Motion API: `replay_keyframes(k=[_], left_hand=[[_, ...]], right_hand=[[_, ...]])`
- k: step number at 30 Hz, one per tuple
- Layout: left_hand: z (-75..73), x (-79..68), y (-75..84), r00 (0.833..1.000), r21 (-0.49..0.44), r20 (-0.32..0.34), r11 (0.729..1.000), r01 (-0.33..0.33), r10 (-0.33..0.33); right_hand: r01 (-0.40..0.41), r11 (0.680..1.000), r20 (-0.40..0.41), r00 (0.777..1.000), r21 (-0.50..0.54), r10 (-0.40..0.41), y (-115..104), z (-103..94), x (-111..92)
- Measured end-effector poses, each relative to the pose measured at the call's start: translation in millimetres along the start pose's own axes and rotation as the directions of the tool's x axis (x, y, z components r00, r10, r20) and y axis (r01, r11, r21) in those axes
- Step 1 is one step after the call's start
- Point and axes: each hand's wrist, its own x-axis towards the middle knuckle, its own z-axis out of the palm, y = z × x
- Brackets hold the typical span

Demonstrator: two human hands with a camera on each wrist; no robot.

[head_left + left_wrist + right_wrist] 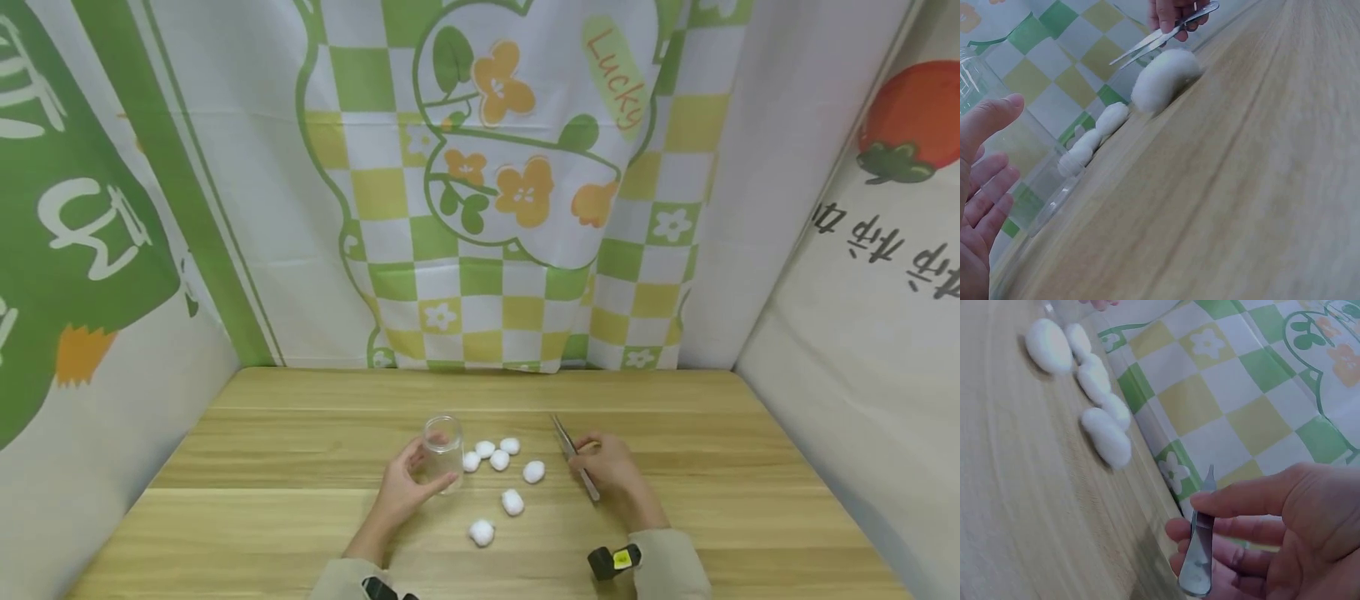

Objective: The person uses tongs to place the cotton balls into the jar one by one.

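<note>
My left hand (399, 493) grips a clear, lidless jar (444, 460), thumb on the near side and fingers around the far side. No cotton shows inside it. Several white cotton balls (512, 502) lie on the table between my hands, some of them clustered just right of the jar. Over on the right, my right hand (613, 468) pinches a pair of metal tweezers (564, 438) between thumb and fingers. Their tips point away from me and stand apart in the left wrist view, with no cotton between them (1160, 40).
The wooden table (300, 533) runs back to a hanging checked cloth (480, 308). White printed cloths hang along the left (202, 333) and right (847, 350) sides. A dark strap device (615, 562) sits on the right wrist.
</note>
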Motion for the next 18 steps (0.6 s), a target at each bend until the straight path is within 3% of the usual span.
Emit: replay_keyframes(k=[4,9,18], left_hand=[[2.5,-0.1,1.3,1.000,-0.019,-0.004,1.000,0.011,-0.011],[1.4,-0.6,2.1,1.000,-0.009,-0.001,1.000,0.019,-0.019],[-0.2,-0.4,1.5,1.000,0.011,0.006,1.000,-0.017,0.017]], right_hand=[[0.087,0.994,0.110,0.989,0.066,-0.094,4,-10.9,1],[0.100,0.981,0.211,0.968,0.166,-0.134,12,-17.6,2],[0.337,0.941,0.269,0.905,0.018,-0.329,16,-21.9,2]])
